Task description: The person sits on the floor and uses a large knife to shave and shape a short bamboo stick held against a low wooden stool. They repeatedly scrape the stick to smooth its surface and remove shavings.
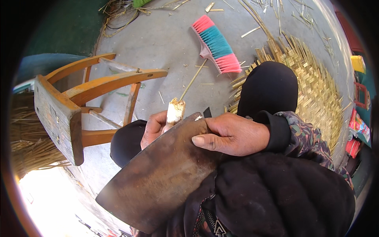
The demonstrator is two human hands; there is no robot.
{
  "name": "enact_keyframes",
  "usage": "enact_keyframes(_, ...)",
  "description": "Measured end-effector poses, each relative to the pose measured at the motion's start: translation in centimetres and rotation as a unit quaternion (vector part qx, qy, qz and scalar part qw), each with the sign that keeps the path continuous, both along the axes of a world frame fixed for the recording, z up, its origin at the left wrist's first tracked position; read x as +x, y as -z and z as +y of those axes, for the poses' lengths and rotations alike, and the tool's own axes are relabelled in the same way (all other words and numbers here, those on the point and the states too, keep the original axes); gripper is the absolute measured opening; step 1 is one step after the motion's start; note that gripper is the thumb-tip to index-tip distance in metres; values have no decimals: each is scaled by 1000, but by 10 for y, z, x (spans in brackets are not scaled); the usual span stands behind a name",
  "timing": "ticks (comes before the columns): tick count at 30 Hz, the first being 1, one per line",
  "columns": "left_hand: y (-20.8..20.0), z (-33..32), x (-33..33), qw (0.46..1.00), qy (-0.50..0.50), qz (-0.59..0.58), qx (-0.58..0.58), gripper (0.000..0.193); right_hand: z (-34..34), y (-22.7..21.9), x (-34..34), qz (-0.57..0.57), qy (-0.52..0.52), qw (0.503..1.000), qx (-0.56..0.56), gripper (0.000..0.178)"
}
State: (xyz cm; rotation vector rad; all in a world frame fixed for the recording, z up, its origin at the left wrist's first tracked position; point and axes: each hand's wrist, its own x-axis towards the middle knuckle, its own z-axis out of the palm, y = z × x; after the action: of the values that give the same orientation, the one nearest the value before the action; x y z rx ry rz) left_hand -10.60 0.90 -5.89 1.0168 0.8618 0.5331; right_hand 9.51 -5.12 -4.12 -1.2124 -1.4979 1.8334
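A broad, dark-stained cleaver blade (158, 177) slants across my lap. My right hand (237, 134) grips it at its upper right end, with the thumb lying along the face of the blade. Behind the blade's upper edge, my left hand (153, 128) is partly hidden; its visible fingers close around a short whitish piece (175, 112) with a rough, broken, yellowish top. The lower part of that piece is covered by the cleaver, and I cannot make out its kind. From its top a thin stick (193, 79) runs toward the broom head; whether they join is unclear.
A pink and teal broom head (217, 44) lies on the grey floor ahead. To the left, a wooden stool (59, 114) rests on its side near bundled straw (31, 134). Woven bamboo matting (312, 94) spreads at the right, with loose strips (250, 32) around it.
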Motion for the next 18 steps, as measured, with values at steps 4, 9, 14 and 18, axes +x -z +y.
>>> enact_keyframes(4,-6,-6,-3,1000,6,2,12,41,-4,4,-1,20,0,1000,3,46)
enact_keyframes(9,-13,-14,-7,997,78,-2,-5,41,-8,-3,-1,28,17,999,0,51)
enact_keyframes(14,-9,-26,-18,993,109,26,-33,41,-11,4,-3,127,90,988,21,48)
enact_keyframes(18,-7,-15,-20,999,12,25,-39,40,-7,3,5,96,37,992,-75,42)
